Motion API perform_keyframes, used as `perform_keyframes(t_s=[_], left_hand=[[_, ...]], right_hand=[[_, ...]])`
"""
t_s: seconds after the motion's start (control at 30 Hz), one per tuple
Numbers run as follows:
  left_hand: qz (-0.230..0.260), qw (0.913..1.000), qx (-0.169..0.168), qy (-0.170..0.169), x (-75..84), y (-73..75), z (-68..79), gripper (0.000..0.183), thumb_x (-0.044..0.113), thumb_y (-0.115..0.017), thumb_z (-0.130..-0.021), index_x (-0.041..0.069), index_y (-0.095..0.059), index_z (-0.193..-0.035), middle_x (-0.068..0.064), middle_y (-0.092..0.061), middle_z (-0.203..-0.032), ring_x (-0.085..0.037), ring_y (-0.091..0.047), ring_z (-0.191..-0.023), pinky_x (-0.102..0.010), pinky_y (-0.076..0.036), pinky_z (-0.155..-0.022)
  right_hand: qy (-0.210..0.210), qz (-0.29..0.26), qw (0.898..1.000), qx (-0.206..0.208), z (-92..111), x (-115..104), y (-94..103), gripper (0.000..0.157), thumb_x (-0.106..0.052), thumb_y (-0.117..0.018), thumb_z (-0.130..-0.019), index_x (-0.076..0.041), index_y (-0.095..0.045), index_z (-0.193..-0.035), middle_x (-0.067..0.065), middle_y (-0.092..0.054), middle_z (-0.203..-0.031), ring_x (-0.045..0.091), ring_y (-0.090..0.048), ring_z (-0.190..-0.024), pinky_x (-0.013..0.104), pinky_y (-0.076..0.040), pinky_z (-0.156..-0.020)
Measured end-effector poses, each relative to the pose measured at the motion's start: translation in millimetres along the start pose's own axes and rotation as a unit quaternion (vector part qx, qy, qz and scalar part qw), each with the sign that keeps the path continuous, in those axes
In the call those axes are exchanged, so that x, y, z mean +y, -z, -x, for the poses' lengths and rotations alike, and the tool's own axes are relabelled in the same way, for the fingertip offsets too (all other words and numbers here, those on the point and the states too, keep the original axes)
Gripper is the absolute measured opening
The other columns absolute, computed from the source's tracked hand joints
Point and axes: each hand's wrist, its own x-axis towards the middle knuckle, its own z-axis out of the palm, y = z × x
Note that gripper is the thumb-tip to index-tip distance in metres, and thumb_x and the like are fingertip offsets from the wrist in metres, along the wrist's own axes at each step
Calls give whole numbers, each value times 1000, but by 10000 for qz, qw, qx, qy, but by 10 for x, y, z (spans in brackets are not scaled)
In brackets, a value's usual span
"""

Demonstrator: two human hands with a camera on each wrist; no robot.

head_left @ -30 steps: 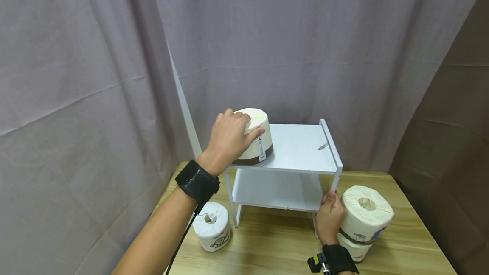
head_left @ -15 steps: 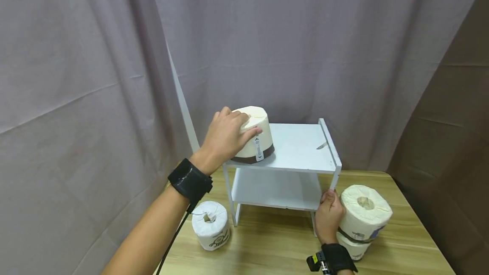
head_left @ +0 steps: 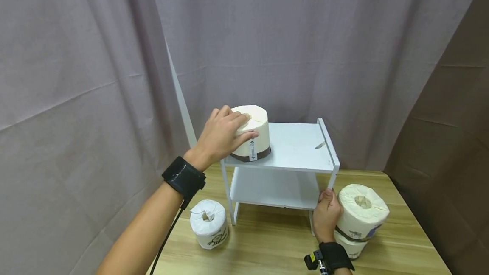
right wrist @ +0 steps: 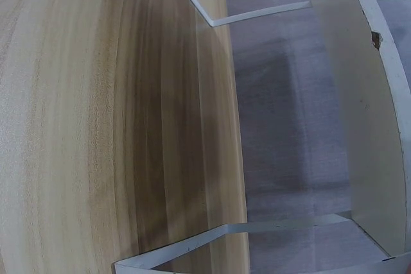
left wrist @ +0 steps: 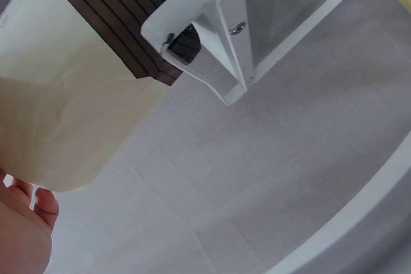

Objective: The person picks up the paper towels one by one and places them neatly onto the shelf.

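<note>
My left hand grips a cream-wrapped toilet paper roll, fingers over its top and thumb against its front. The roll is upright at the left end of the white two-tier shelf's top board, its dark brown band at the bottom. In the left wrist view, fingertips of the left hand show beside the roll's wrapper. Low on the right, my right hand holds the shelf's front right leg. The right wrist view shows the shelf's underside and thin leg frames, with the hand out of sight.
Just right of my right hand, two wrapped toilet rolls are stacked, the upper roll over the lower roll. Another white roll stands on the wooden table left of the shelf. Grey curtains enclose the table.
The roll under my left hand has turned a little, its front label shifting left. My left wrist and forearm have swung slightly left. The right hand keeps its hold on the shelf leg.
</note>
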Motion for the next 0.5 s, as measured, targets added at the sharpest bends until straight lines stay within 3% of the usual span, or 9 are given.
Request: perform_keyframes(t_s=[0.37, 0.5], left_hand=[[407, 9985, 97, -348, -157, 21, 1, 60, 62, -51, -91, 14, -66, -125, 0, -68, -118, -14, -39, -88, -35, -31, -80], [558, 9972, -35, -487, -213, 39, -32, 60, 61, -50, -92, 14, -66, -125, 2, -67, -118, -14, -39, -89, -35, -31, -81]], right_hand=[[-16, -27, 10000, -79, -19, -5, -6, 40, -11, -42, -104, 5, -46, -67, 9, -39, -55, 1, -33, -53, 24, -28, -53], [8, -13, 10000, -16, -36, -18, 4, 40, -10, -42, -103, 5, -46, -67, 11, -40, -55, 1, -33, -53, 24, -28, -53]])
